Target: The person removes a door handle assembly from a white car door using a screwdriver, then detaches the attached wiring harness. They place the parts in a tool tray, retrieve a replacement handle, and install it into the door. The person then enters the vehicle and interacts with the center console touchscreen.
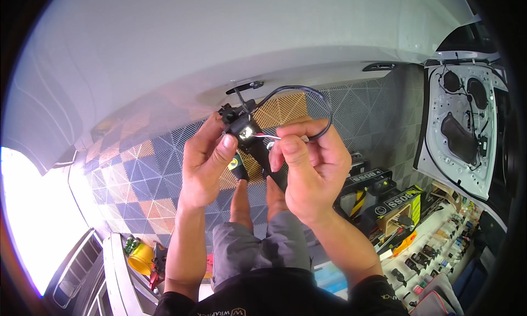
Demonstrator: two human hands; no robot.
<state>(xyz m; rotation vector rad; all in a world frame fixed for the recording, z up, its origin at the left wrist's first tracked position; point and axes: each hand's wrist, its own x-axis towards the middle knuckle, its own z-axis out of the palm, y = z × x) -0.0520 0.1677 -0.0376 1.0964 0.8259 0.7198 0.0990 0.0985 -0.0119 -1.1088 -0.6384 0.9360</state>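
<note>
My left hand [202, 170] grips a black plastic housing [237, 120] between thumb and fingers, just below the white car panel. A bright shiny spot shows on the housing's face. My right hand [313, 170] pinches thin wires [269, 136], white and reddish, that run to the housing; a small pale piece shows at the fingertips. From the housing a black cable [299, 87] arches up and over, then comes down behind my right fingers. Above the housing, a dark slot [245, 87] opens in the panel, with a black piece leading down from it.
The white car panel [230, 25] spans the top, with a door handle recess [379, 66] to the right. At the far right stands a door with its inner metal bare [458, 115]. Tool cases [379, 198] and a crowded shelf [428, 261] are lower right; a yellow bucket [141, 259] is lower left.
</note>
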